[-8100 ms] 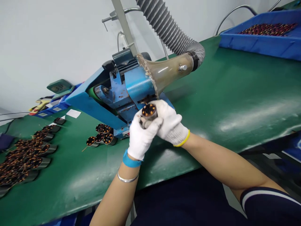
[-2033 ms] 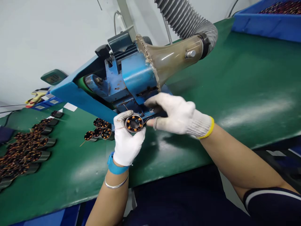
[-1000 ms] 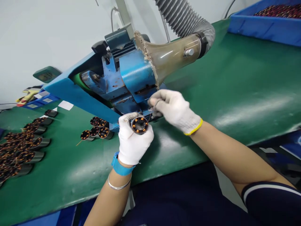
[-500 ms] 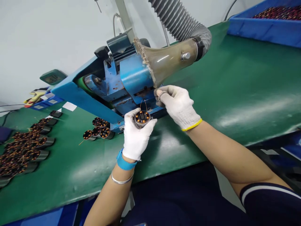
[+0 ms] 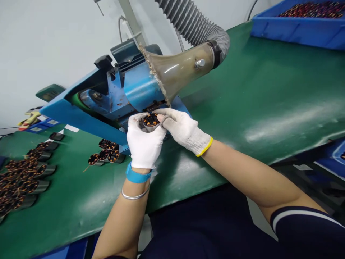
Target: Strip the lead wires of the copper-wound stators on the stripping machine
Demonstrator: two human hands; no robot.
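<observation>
In my gloved left hand [image 5: 145,144] is a round motor stator [image 5: 151,121] with a metal shell and orange copper windings, its wound end facing up. The hand is wrapped around the shell just in front of the blue machine [image 5: 144,88]. My gloved right hand [image 5: 183,129] is closed in a pinch at the right edge of the stator, where its thin lead wires stood. Its fingertips touch the stator's rim, and what they pinch is too small to make out.
A grey ribbed hose [image 5: 196,27] joins the machine's amber funnel [image 5: 183,68]. Several stators [image 5: 104,155] stand left of the machine, with a larger group [image 5: 24,180] at far left. A blue bin [image 5: 296,32] of small parts sits at back right on the green table [image 5: 242,108].
My right hand has come left from beside the machine to the stator, its fingers now at the rim. The view has shifted slightly, and the stator is closer to the machine.
</observation>
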